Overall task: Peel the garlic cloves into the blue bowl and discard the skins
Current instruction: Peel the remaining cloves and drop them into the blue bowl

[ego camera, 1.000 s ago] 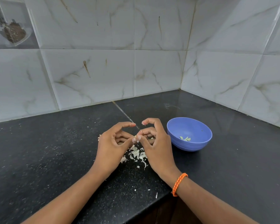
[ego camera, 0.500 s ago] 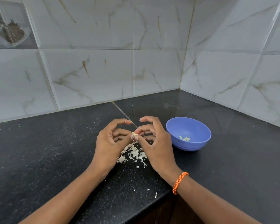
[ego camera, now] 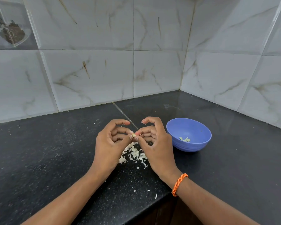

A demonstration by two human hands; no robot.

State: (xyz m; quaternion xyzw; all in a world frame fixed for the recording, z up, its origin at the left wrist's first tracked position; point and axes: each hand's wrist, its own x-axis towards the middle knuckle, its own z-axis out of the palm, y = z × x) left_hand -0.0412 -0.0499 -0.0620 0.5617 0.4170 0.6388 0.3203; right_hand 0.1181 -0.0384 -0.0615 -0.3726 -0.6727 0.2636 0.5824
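Small pale garlic clove (ego camera: 133, 135) sitting pinched between thumb tips of both hands, up above counter. Blue bowl (ego camera: 188, 144) standing upright just right of hands, round and ribbed outside. Few peeled cloves (ego camera: 184, 139) lying at bottom of bowl, pale green-white. Heap of thin white skins (ego camera: 134, 154) lying on black counter under hands, with few tiny bits scattered nearer front edge.
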